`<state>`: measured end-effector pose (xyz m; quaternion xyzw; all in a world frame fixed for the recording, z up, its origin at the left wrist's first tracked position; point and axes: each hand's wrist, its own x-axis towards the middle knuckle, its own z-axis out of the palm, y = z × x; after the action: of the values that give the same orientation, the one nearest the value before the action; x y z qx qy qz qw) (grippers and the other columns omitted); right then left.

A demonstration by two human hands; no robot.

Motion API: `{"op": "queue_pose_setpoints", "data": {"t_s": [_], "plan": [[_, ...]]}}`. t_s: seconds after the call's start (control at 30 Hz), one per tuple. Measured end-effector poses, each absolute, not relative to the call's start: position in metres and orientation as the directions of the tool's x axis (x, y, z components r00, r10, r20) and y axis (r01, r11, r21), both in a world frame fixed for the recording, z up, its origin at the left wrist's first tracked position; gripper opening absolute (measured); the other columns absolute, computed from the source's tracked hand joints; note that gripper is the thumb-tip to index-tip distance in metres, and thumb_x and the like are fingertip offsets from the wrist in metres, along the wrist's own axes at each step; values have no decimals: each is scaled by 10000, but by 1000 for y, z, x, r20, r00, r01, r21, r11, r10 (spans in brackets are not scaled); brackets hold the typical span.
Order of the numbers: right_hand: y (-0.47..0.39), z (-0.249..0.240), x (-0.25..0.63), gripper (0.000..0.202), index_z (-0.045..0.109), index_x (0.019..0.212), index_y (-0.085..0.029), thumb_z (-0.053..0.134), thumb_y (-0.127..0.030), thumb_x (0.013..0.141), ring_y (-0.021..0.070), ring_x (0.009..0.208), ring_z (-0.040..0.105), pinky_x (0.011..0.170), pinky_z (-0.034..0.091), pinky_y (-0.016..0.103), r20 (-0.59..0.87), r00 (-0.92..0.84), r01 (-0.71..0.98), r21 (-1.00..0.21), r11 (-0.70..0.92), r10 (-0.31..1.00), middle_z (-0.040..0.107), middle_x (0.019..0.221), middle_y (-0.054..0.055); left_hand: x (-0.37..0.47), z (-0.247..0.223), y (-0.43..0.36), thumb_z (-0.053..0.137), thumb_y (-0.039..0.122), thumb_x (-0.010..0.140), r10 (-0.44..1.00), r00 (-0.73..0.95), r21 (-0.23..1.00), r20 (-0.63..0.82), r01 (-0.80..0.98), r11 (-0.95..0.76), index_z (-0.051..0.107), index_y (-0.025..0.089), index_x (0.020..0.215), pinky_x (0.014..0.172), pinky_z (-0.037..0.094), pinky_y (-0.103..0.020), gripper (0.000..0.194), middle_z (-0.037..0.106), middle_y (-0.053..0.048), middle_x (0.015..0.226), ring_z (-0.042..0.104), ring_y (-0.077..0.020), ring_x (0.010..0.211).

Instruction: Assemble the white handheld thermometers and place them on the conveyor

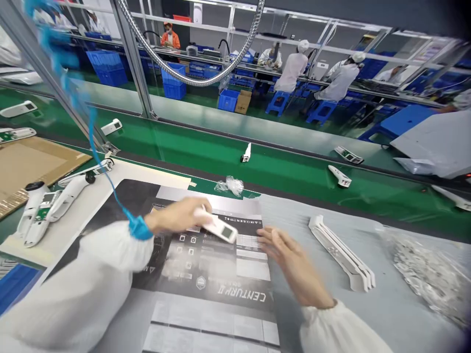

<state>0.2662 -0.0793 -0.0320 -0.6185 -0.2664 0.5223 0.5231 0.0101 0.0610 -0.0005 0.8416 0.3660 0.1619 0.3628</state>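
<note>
My left hand [184, 214], with a blue coiled wrist strap [141, 228] on its wrist, is closed round one end of a white handheld device with a small dark screen [221, 228]. The device is held above a black-and-white printed sheet [217, 289] marked "CENTURY II". To the right of the device, apart from it, my right hand [281, 250] is slightly blurred, its fingers stretched out over the sheet's right edge and holding nothing visible. Farther right, several white curved plastic shells [340, 252] lie nested together on the grey mat [294, 211].
A clear bag of small white parts [427, 274] lies at right. Crumpled clear plastic [231, 186] sits by the green conveyor belt [198, 152], which carries several white devices. Opened device housings [40, 215] and cardboard [33, 162] are at left. A metal hose [206, 81] hangs overhead; people work beyond.
</note>
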Motion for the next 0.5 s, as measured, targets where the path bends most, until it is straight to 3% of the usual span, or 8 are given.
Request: {"op": "queue_pose_setpoints", "data": {"t_s": [0.13, 0.27, 0.37, 0.5], "plan": [[-34, -27, 315, 455, 660, 1080, -210, 659, -567, 798, 250, 964, 663, 895, 526, 444, -145, 408, 208, -947, -246, 902, 711, 1102, 101, 5, 5, 152, 468, 272, 936, 889, 428, 707, 162, 579, -407, 680, 160, 977, 730, 535, -326, 244, 651, 12, 741, 678, -189, 713], [46, -30, 328, 309, 632, 1054, -205, 507, -430, 884, 231, 894, 678, 826, 531, 409, 130, 270, 709, -698, -106, 954, 737, 1013, 88, 12, -9, 212, 517, 286, 927, 952, 220, 699, 214, 646, -307, 650, 163, 1060, 853, 537, -376, 224, 653, 5, 728, 690, -214, 788], [113, -36, 321, 262, 640, 1060, -211, 482, -256, 856, 239, 913, 655, 889, 481, 426, 178, 158, 850, -526, -42, 971, 714, 1100, 91, 11, -17, 223, 566, 285, 897, 951, 213, 660, 222, 686, -308, 662, 118, 999, 992, 466, -426, 218, 689, -58, 914, 676, -239, 980], [191, -46, 305, 444, 589, 1228, -204, 417, -99, 832, 309, 1138, 548, 938, 396, 490, 201, 12, 950, -307, 51, 979, 593, 1336, 125, -9, -25, 164, 609, 166, 854, 925, 313, 575, 214, 725, -379, 678, 123, 1074, 1069, 365, -562, 235, 629, -168, 1242, 550, -373, 1231]]}}
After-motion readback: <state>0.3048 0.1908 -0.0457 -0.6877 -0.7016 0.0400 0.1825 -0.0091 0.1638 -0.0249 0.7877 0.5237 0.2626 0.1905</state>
